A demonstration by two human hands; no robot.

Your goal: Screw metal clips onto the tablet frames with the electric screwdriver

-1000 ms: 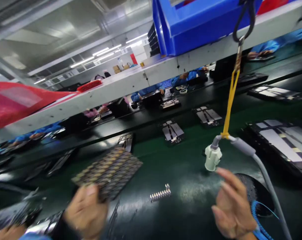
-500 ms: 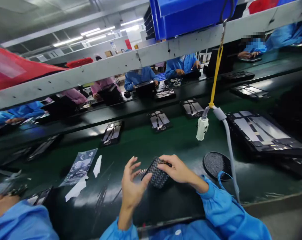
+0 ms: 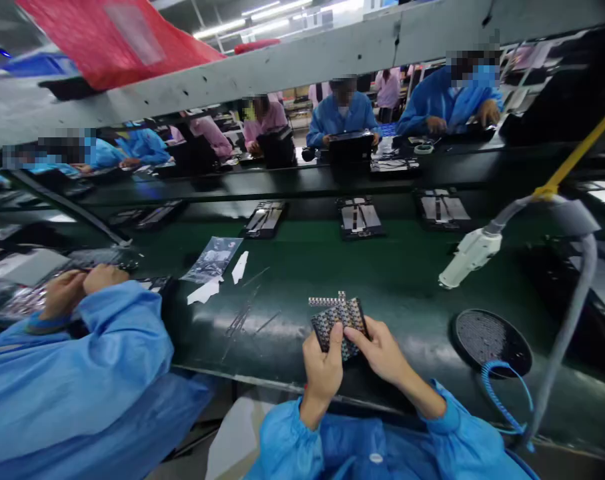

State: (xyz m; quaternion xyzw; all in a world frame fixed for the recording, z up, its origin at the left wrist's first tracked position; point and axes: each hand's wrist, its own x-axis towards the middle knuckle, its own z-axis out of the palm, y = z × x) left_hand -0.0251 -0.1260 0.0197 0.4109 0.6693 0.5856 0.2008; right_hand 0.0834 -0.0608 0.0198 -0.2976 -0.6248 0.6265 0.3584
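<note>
My left hand [image 3: 323, 370] and my right hand [image 3: 388, 352] are close together above the green bench near its front edge. Between them is a dark sheet covered with rows of small light-coloured parts [image 3: 336, 316]; whether it is one sheet or two overlapping ones I cannot tell. Both thumbs press on its upper face, and the other fingers are mostly hidden beneath. Just past its far edge shows a narrow strip of similar small parts [image 3: 325, 301]; I cannot tell whether it is joined to the sheet.
A round black dish [image 3: 492, 340] and a coiled blue cord [image 3: 507, 383] are at the right. A white nozzle [image 3: 472, 257] hangs from a yellow tie. Left of my hands lie a clear bag [image 3: 216, 259] and white scraps [image 3: 205, 291]. A co-worker's sleeve [image 3: 122, 327] is at far left.
My left hand, open beside the sheet before, has closed on it. The view has swung right to left across the scene, showing more of the co-worker at left.
</note>
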